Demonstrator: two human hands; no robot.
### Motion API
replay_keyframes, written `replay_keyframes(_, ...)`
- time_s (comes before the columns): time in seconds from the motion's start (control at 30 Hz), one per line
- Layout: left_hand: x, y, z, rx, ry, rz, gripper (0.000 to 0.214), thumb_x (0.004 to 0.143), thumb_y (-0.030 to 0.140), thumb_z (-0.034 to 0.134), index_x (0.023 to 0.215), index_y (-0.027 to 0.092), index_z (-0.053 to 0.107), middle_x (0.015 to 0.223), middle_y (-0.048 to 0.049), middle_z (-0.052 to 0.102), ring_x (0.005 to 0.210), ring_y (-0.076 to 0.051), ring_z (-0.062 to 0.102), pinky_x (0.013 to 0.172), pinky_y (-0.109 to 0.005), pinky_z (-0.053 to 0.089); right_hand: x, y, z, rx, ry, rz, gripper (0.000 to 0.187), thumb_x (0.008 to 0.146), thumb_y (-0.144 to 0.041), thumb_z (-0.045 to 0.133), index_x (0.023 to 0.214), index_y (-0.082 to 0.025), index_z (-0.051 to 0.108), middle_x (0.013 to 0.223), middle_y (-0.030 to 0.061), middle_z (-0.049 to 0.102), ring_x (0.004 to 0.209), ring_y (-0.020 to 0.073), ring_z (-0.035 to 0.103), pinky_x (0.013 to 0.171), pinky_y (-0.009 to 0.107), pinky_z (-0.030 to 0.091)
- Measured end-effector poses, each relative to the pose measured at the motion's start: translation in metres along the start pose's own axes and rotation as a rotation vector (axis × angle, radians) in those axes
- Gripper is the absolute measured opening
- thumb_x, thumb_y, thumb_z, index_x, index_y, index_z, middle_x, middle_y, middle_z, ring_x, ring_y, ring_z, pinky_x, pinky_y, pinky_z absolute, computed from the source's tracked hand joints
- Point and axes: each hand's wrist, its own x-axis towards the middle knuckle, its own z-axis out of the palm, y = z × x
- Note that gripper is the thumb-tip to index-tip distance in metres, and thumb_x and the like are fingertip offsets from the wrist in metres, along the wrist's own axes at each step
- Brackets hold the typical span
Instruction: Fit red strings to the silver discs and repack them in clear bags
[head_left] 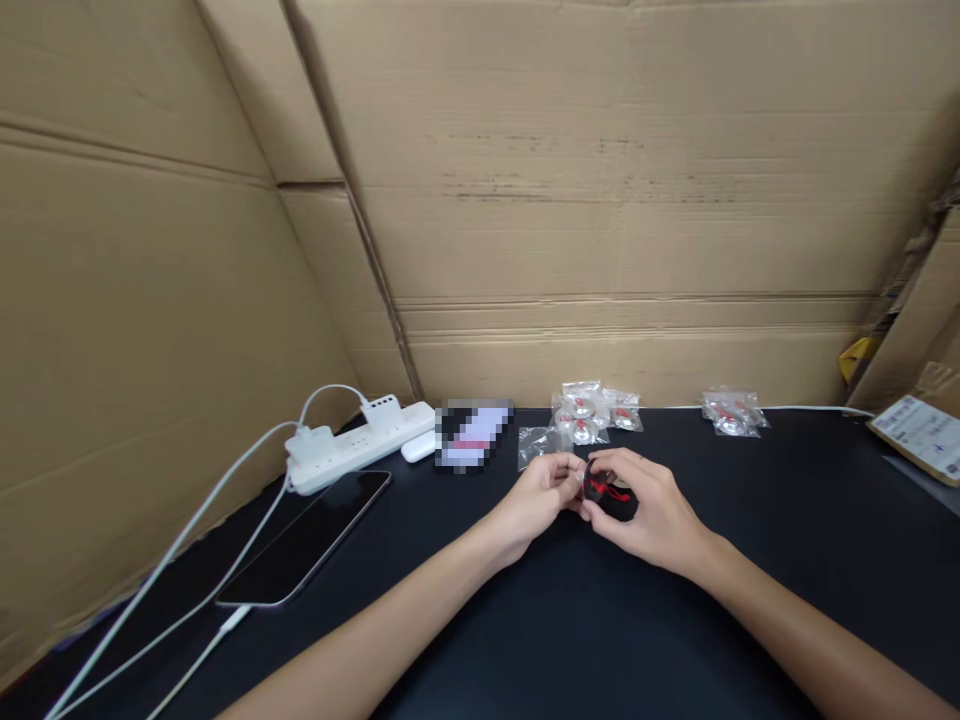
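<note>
Over the black tabletop (750, 580), my forearms angle in from the lower edge and meet at centre. My right hand (654, 516) curls its fingers closed around a small round black disc with red marking (604, 491). My left hand (541, 492) pinches the disc's left rim. A clear plastic sleeve (537, 442) lies just beyond.

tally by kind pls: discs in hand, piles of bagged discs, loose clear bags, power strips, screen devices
black and red disc: 1, held between left hand and right hand
piles of bagged discs: 2, middle pile and right pile
loose clear bag: 1
power strip: 1
dark-screen device: 1
total: 6
</note>
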Motion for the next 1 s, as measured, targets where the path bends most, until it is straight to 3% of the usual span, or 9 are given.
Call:
replay_keyframes(0.13,0.002,0.003,-0.002,0.070,0.090,0.060,0.033,0.080,0.044,0.067,0.079,0.014,0.054,0.066,-0.0008,0.056,0.059,-0.012,0.055,0.062,-0.027,0.048,0.003,-0.006,-0.002,-0.025,0.080,0.050,0.037,0.074,-0.017,0.064,0.110,-0.021,0.056,0.092,0.0025,0.065,0.076,0.0148,0.063,0.073,0.028,0.054)
replay_keyframes(0.23,0.002,0.004,-0.002,0.158,0.133,0.092,0.029,0.083,0.043,0.062,0.083,0.015,0.055,0.067,-0.0006,0.055,0.059,-0.013,0.055,0.057,-0.027,0.049,0.003,-0.007,-0.003,-0.028,0.081,0.056,0.041,0.075,-0.017,0.063,0.115,-0.021,0.055,0.092,0.0032,0.066,0.077,0.0158,0.063,0.073,0.029,0.055)
replay_keyframes(0.4,-0.002,0.008,0.000,0.443,0.237,0.267,0.028,0.089,0.043,0.052,0.089,0.017,0.062,0.084,-0.0038,0.060,0.069,-0.014,0.055,0.057,-0.024,0.046,0.000,-0.001,-0.001,-0.042,0.062,0.019,0.038,0.079,-0.021,0.062,0.116,-0.022,0.056,0.098,0.0055,0.067,0.081,0.0180,0.064,0.074,0.032,0.056)
replay_keyframes(0.53,-0.006,0.011,0.005,0.683,0.205,0.308,0.024,0.086,0.040,0.058,0.085,0.017,0.066,0.076,-0.0016,0.060,0.067,-0.014,0.052,0.061,-0.024,0.041,-0.001,-0.001,0.002,-0.016,0.059,-0.015,0.044,0.080,-0.018,0.061,0.123,-0.022,0.053,0.110,0.0067,0.066,0.093,0.0190,0.065,0.082,0.033,0.056)
replay_keyframes(0.67,-0.006,0.008,0.002,0.764,0.139,0.281,0.018,0.087,0.032,0.055,0.085,0.018,0.066,0.072,-0.0001,0.061,0.065,-0.014,0.051,0.060,-0.025,0.037,0.000,-0.006,0.000,-0.031,-0.059,-0.050,0.051,0.081,-0.016,0.061,0.130,-0.023,0.049,0.123,0.0076,0.062,0.111,0.0214,0.061,0.094,0.036,0.051)
replay_keyframes(0.73,-0.003,0.008,-0.004,0.813,0.165,0.283,0.019,0.087,0.030,0.053,0.081,0.017,0.066,0.071,-0.0003,0.060,0.065,-0.015,0.051,0.060,-0.025,0.036,0.001,-0.006,-0.003,-0.074,-0.105,-0.027,0.042,0.083,-0.017,0.059,0.124,-0.022,0.054,0.122,0.0085,0.061,0.110,0.0217,0.060,0.093,0.036,0.051)
replay_keyframes(0.83,0.001,0.008,-0.014,0.930,0.200,0.295,0.021,0.088,0.028,0.051,0.074,0.017,0.063,0.071,-0.0013,0.060,0.067,-0.016,0.052,0.062,-0.026,0.034,0.002,0.000,-0.009,-0.186,-0.152,0.038,0.019,0.086,-0.016,0.056,0.103,-0.021,0.063,0.101,0.0072,0.062,0.092,0.0195,0.062,0.080,0.033,0.054)
replay_keyframes(0.93,0.002,0.007,-0.018,1.017,0.157,0.307,0.021,0.089,0.025,0.049,0.073,0.017,0.061,0.075,-0.0034,0.061,0.073,-0.018,0.054,0.066,-0.028,0.036,0.001,0.009,-0.012,-0.316,-0.228,0.071,0.006,0.084,-0.015,0.059,0.085,-0.019,0.064,0.082,0.0044,0.059,0.079,0.0189,0.059,0.072,0.033,0.052)
replay_keyframes(1.0,0.002,0.005,-0.018,1.053,0.114,0.311,0.021,0.089,0.024,0.048,0.075,0.017,0.061,0.077,-0.0045,0.061,0.075,-0.019,0.056,0.068,-0.029,0.037,-0.001,0.013,-0.012,-0.348,-0.275,0.085,0.008,0.083,-0.015,0.060,0.077,-0.019,0.061,0.079,0.0039,0.057,0.076,0.0184,0.058,0.070,0.032,0.050)
